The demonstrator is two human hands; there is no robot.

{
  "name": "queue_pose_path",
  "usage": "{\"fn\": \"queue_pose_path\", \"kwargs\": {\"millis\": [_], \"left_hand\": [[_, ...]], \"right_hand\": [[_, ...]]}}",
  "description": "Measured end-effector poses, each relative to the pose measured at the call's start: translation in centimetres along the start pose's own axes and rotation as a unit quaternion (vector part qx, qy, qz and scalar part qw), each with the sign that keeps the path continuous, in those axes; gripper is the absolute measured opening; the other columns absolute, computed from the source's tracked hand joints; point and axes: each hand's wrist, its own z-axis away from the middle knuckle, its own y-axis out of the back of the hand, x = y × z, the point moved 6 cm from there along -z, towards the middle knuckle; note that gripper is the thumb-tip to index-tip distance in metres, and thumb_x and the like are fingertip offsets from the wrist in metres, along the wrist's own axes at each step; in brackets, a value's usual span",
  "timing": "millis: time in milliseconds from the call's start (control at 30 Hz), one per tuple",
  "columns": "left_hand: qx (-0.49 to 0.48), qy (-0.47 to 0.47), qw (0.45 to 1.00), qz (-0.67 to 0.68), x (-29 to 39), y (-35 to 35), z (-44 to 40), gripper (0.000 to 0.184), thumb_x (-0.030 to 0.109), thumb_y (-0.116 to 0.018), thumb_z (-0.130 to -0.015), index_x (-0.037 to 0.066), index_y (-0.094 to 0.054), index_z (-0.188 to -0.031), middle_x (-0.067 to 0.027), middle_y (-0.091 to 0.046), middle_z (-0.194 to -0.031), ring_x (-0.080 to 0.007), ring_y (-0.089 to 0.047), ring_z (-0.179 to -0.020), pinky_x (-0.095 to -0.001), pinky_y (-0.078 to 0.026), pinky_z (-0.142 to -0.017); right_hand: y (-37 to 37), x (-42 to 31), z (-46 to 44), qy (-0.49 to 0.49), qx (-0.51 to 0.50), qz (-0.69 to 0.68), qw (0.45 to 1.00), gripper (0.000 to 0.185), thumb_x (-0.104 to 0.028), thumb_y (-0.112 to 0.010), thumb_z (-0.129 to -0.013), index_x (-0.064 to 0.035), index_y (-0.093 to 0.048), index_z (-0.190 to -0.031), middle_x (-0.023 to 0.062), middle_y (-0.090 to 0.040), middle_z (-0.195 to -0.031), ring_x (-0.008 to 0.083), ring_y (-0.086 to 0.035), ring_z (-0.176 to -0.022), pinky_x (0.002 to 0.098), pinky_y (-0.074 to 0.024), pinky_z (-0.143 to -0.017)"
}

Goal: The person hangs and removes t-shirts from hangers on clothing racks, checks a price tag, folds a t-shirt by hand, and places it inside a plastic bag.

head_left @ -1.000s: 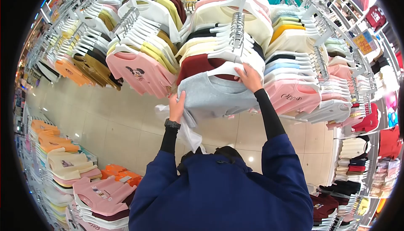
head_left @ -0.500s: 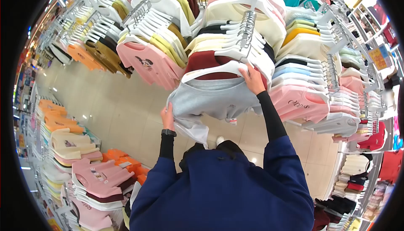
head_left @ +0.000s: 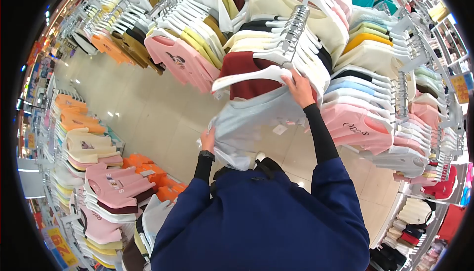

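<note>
A light grey shirt (head_left: 256,115) is stretched between my hands, its left part off the white hanger (head_left: 247,77). My left hand (head_left: 208,140) is closed on the shirt's lower left part. At the hanger's middle, just under its hook, my right hand (head_left: 298,88) grips the hanger. The hanger's left arm is bare and points left. Right behind it hangs a dark red shirt (head_left: 244,66) on the metal rail (head_left: 296,21). A white tag (head_left: 280,129) dangles below the grey shirt.
Pink shirts with a printed figure (head_left: 180,61) hang at the left, and pink lettered shirts (head_left: 353,125) at the right. Folded orange clothes (head_left: 148,172) and a pink shirt (head_left: 118,184) are at the lower left. Tiled floor (head_left: 148,118) shows between the racks.
The grey shirt has come off the hanger's left arm, which is now bare. My left hand has pulled the shirt down and away from the hanger. The view has shifted slightly.
</note>
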Motion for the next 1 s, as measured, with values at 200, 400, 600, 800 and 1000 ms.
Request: {"fn": "queue_pose_path", "kwargs": {"millis": [200,400,600,800,1000], "left_hand": [[-0.045,-0.024,0.999,0.011,5.3,-1.5,5.9,0.040,0.034,-0.059,-0.097,-0.005,-0.064,-0.108,-0.0040,-0.066,-0.096,-0.0106,-0.057,-0.088,-0.0276,-0.045,-0.079],[-0.115,-0.136,0.984,-0.019,15.0,-5.1,9.7,0.034,0.029,-0.058,-0.098,-0.004,-0.065,-0.100,0.0006,-0.063,-0.086,-0.0060,-0.051,-0.080,-0.0259,-0.043,-0.072],[-0.164,-0.157,0.966,-0.126,19.5,-4.5,11.5,0.030,0.028,-0.059,-0.097,-0.002,-0.064,-0.094,0.0041,-0.058,-0.077,-0.0050,-0.045,-0.074,-0.0254,-0.040,-0.066],[-0.144,-0.128,0.974,-0.117,22.9,-1.2,13.3,0.027,0.027,-0.060,-0.097,0.000,-0.065,-0.096,0.0053,-0.057,-0.078,-0.0044,-0.045,-0.074,-0.0246,-0.039,-0.066],[-0.169,-0.130,0.962,-0.172,26.3,0.8,16.4,0.024,0.023,-0.062,-0.094,-0.001,-0.065,-0.091,0.0049,-0.059,-0.076,-0.0046,-0.048,-0.072,-0.0249,-0.041,-0.066]], "right_hand": [[-3.0,0.0,-0.3,-0.037,-0.016,-0.134,0.990,0.030,-0.032,-0.059,-0.096,-0.0028,-0.056,-0.101,0.0126,-0.070,-0.080,0.0241,-0.070,-0.073,0.0357,-0.0511,-0.065],[-5.0,5.3,1.0,-0.047,-0.062,-0.093,0.993,0.030,-0.028,-0.064,-0.093,-0.0027,-0.057,-0.106,0.0114,-0.070,-0.081,0.0217,-0.071,-0.077,0.0337,-0.0522,-0.066],[-4.9,7.9,6.1,-0.017,0.023,-0.093,0.995,0.040,-0.025,-0.070,-0.087,-0.0009,-0.056,-0.116,0.0183,-0.068,-0.099,0.0328,-0.066,-0.090,0.0409,-0.0497,-0.081],[-6.8,12.6,10.7,-0.148,0.031,-0.084,0.985,0.046,-0.024,-0.072,-0.086,-0.0003,-0.052,-0.120,0.0191,-0.066,-0.106,0.0329,-0.065,-0.095,0.0402,-0.0507,-0.083],[-15.1,16.2,15.8,-0.243,-0.113,-0.201,0.942,0.072,-0.038,-0.074,-0.084,0.0026,-0.040,-0.133,0.0227,-0.051,-0.133,0.0320,-0.054,-0.120,0.0410,-0.0438,-0.102]]}}
